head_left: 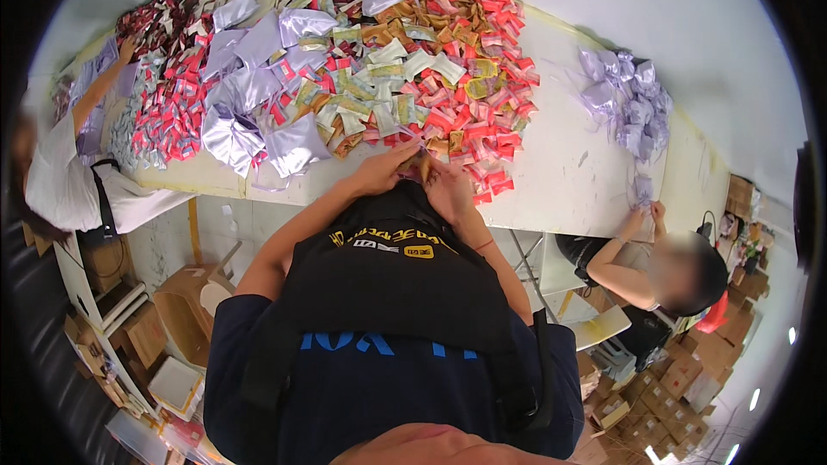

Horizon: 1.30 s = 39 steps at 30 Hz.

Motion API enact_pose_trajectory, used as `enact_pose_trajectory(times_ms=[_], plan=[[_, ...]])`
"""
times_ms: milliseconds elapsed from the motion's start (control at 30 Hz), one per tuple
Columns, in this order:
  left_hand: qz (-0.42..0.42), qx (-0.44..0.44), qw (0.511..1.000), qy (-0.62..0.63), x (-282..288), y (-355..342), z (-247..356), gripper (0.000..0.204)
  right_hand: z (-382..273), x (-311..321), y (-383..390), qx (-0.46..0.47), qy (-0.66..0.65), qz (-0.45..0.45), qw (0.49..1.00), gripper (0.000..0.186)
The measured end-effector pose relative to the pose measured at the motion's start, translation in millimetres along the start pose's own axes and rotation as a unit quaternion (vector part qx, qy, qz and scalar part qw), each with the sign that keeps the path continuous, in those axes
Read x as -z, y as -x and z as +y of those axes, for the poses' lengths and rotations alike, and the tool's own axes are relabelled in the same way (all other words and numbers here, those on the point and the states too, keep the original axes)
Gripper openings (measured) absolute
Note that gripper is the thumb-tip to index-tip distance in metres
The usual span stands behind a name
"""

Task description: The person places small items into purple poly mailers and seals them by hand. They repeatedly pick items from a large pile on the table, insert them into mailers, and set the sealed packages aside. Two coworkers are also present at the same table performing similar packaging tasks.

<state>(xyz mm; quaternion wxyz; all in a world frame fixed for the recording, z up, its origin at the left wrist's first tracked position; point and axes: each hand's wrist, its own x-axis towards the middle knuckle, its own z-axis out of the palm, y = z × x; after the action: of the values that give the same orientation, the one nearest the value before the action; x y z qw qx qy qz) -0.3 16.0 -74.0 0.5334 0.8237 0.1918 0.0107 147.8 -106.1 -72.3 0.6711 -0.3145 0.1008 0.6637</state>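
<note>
At the table's front edge, my left hand (pixel 388 169) is closed on a lavender satin pouch, mostly hidden by the fingers. Close beside it, my right hand (pixel 450 190) pinches a small golden-brown packet (pixel 425 169) at the pouch. Just beyond my hands lies a wide heap of small packets: pink-red packets (pixel 493 133), pale green ones (pixel 386 71) and golden-brown ones (pixel 398 15). Several lavender satin pouches (pixel 295 145) lie on the heap to the left of my hands.
Along the white table (pixel 551 168), a pile of filled lavender pouches (pixel 636 108) stands at the right. A co-worker (pixel 633 267) handles a pouch there; another person (pixel 73 168) reaches over the left end. Cardboard boxes (pixel 185 310) stand below the table.
</note>
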Motion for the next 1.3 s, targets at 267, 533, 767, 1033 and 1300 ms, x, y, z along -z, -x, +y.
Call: enact_pose_trajectory(times_ms=[267,533,767,1033,1300], plan=[[0.051,-0.066,0.991,0.100,0,-14,11,0.074,2,-10,-34,0.218,0.759,0.052,0.611,0.016],[0.121,-0.081,0.982,0.116,4,-14,12,0.070,21,8,-74,0.221,0.822,0.066,0.521,0.013],[0.150,-0.087,0.977,0.126,24,-1,17,0.066,-36,-45,-26,0.285,0.670,0.085,0.680,0.027],[0.106,-0.110,0.979,0.135,23,3,55,0.066,-16,-27,-51,0.229,0.702,0.098,0.667,0.022],[0.192,0.093,0.957,0.195,21,15,-24,0.048,12,21,-59,0.087,0.361,0.097,0.923,0.026]])
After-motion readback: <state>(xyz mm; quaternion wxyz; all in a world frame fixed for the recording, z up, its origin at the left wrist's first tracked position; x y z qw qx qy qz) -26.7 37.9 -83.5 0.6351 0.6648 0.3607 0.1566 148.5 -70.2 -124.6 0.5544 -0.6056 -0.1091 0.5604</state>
